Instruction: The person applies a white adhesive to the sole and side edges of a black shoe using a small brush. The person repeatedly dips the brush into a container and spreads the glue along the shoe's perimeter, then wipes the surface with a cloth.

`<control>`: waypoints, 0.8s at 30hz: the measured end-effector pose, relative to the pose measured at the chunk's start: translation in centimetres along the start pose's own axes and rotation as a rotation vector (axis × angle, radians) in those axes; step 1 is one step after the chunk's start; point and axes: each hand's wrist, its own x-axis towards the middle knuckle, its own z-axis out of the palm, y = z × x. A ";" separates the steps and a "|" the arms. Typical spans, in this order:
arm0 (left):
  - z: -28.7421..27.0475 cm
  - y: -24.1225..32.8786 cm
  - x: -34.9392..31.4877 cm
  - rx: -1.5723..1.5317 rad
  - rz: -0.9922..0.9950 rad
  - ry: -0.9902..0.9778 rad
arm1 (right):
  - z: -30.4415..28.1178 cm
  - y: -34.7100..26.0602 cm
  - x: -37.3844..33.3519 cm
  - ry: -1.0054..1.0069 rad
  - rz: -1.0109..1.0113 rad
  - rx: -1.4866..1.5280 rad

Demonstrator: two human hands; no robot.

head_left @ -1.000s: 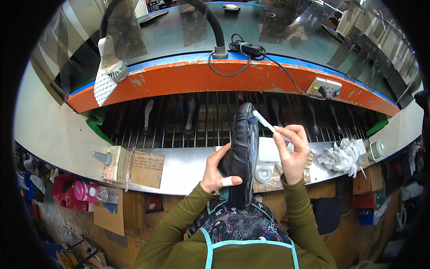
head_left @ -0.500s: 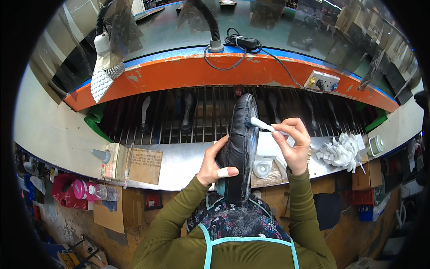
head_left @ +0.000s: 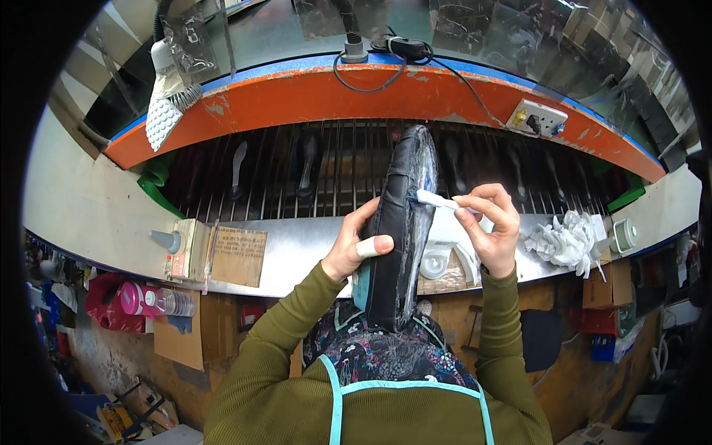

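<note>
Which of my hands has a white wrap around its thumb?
Your left hand, gripping the long black leather-look shoe; the right hand, holding a slim white tool, has none.

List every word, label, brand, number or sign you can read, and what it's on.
Brown cardboard: several printed lines, too small and blurred to read.
Beige box beside it: marks too small to read.
Black shoe and white tool in the right hand: no lettering visible.
</note>
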 end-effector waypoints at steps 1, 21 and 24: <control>0.0 0.1 0.0 0.000 -0.017 0.010 | -0.1 0.0 -0.1 -0.011 -0.010 -0.013; 0.8 -1.3 -1.2 -0.210 -0.267 0.065 | 0.1 -0.5 -4.2 -0.035 0.051 -0.067; 1.1 -1.6 -1.3 -0.299 -0.257 0.062 | -0.3 -0.7 -5.7 -0.133 0.071 0.075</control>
